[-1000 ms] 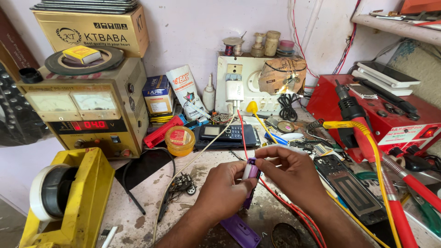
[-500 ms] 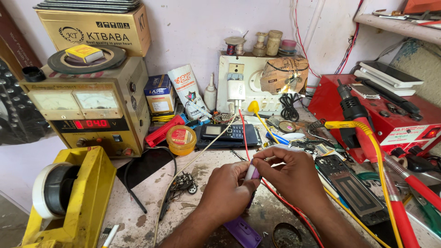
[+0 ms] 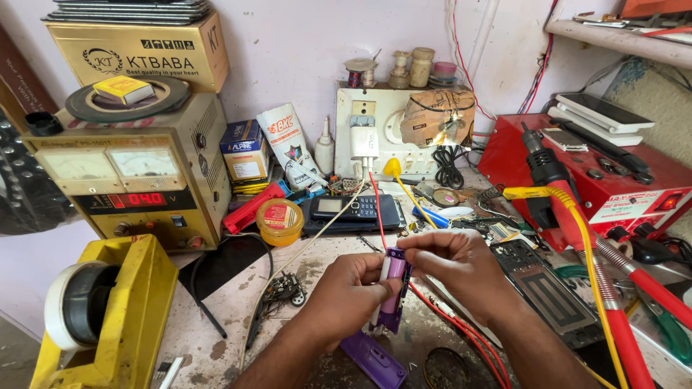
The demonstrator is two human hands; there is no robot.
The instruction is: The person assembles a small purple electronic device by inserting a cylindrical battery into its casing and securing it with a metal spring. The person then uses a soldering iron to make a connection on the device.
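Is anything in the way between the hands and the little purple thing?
No. Both hands already hold it: the left hand wraps its lower part and the right hand pinches the top of the purple case. Red wires run under the right hand, but they don't block either hand.

We see our left hand (image 3: 346,299) and right hand (image 3: 454,266) meet at a small cylinder (image 3: 393,288) over the workbench (image 3: 216,324). A tape dispenser (image 3: 108,317) sits far left. A power supply (image 3: 130,180) stands behind it. A keypad phone (image 3: 349,210) lies behind our hands.
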